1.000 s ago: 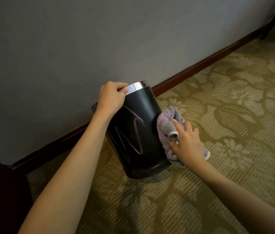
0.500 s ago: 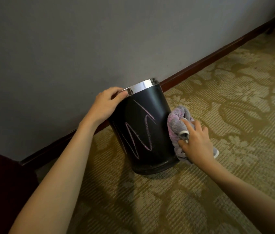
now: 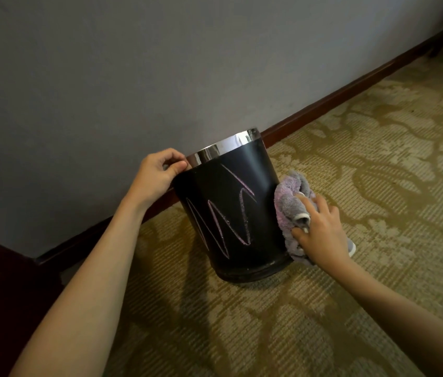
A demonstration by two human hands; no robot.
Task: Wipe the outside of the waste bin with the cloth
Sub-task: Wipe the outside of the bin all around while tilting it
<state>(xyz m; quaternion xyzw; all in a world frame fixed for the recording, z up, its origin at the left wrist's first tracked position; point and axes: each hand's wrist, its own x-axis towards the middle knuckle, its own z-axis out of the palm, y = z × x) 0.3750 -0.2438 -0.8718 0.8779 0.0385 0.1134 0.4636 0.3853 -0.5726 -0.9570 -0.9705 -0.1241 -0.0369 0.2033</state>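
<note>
A black round waste bin (image 3: 231,213) with a shiny metal rim stands on the carpet close to the wall. Pink zigzag chalk marks run across its front. My left hand (image 3: 160,172) grips the rim at the bin's upper left. My right hand (image 3: 321,227) holds a crumpled grey-purple cloth (image 3: 289,200) and presses it against the bin's right side, low down. The bin's far side and inside are hidden.
A grey wall (image 3: 160,63) with a dark wooden skirting board (image 3: 350,93) runs diagonally behind the bin. Patterned tan carpet (image 3: 364,164) covers the floor. A dark piece of furniture (image 3: 0,295) fills the lower left corner.
The bin has turned, bringing more of the pink zigzag marks to the front. My left hand has shifted along the rim to the left edge. The cloth stays on the right side.
</note>
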